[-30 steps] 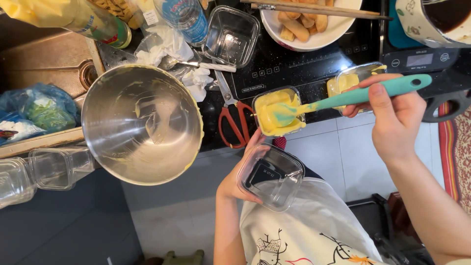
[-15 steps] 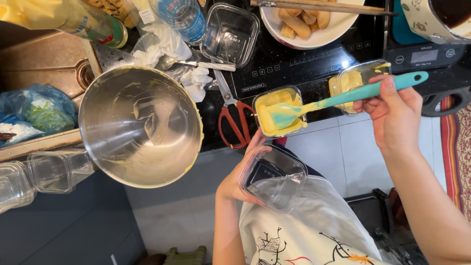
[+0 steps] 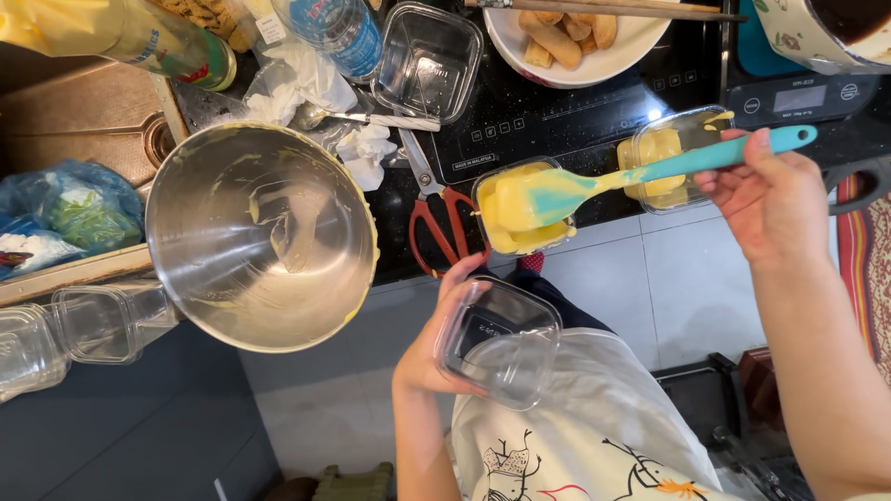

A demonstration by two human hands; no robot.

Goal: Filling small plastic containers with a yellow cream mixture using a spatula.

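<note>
My right hand [image 3: 775, 199] grips the handle of a teal spatula [image 3: 640, 172], whose blade, coated in yellow cream, rests on a small clear square container [image 3: 520, 209] filled with the same cream. A second clear container [image 3: 668, 158] with yellow cream sits just to the right, under the spatula handle. My left hand [image 3: 432, 348] holds an empty clear square container [image 3: 497, 343] close to my body, below the counter edge. A big steel mixing bowl [image 3: 264, 237] smeared with cream remains stands to the left.
Red-handled scissors [image 3: 436, 218] lie beside the filled container. An empty clear container [image 3: 427, 60], a plate of biscuits [image 3: 575, 37] with chopsticks, a water bottle [image 3: 339, 32], crumpled tissue [image 3: 362, 148], a kitchen scale [image 3: 798, 93] and stacked empty containers [image 3: 65, 329] surround the work spot.
The spatula blade has shifted slightly over the filled container, spreading cream. My left hand has kept the empty container near my body.
</note>
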